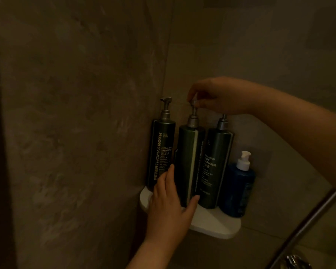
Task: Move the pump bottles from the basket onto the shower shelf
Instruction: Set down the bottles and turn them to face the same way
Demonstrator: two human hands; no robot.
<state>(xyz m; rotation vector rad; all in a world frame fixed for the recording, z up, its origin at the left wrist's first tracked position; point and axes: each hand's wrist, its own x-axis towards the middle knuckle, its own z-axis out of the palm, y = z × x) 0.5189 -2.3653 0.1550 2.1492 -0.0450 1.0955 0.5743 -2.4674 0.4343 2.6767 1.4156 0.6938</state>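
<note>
**A:** How should this one be settled?

**B:** The middle dark green pump bottle [186, 162] stands on the white rounded corner shower shelf [211, 224], between two bottles like it. The right hand [215, 98] has its fingers pinched on the silver pump head [193, 102]. The left hand [167, 208] holds the lower body, thumb on the right side and fingers on the left. I'd turn the bottle from below so the label faces out, since a pale edge strip faces us now. The top pinch should be light so the pump isn't pressed.

**A:** Is there room?

**B:** It's tight. The shampoo-labelled dark green bottle [159, 152] is close on the left and the cleanser-labelled dark green bottle [215, 162] is just beside it on the right. A shorter blue bottle with a white pump [237, 193] stands at the right end. All are opaque, so I can't tell how full they are. The basket isn't in view.
</note>
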